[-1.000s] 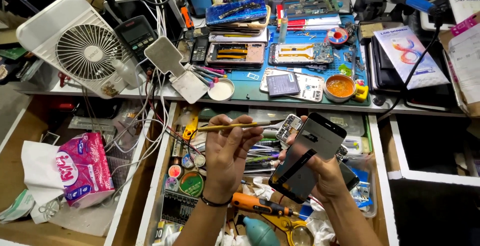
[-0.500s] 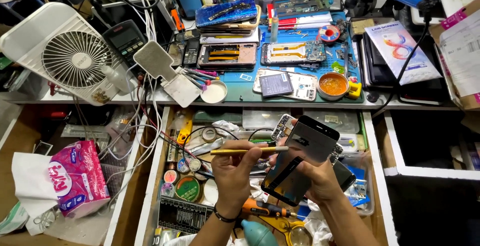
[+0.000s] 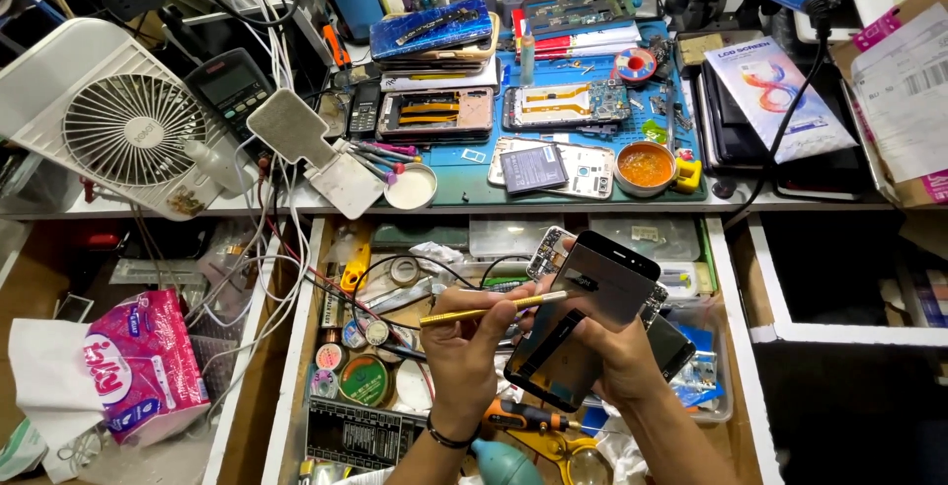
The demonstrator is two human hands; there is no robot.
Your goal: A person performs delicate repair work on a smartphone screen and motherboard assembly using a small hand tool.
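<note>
Prying phone screen (image 3: 583,332) — yellow tool (image 3: 494,308).

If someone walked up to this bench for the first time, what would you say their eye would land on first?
Probably the dark phone screen panel, tilted over the open drawer in the right hand, with the left hand laying a slim yellow tool against its edge. Next, the white fan at the bench's left end and the blue mat covered with opened phones.
</note>
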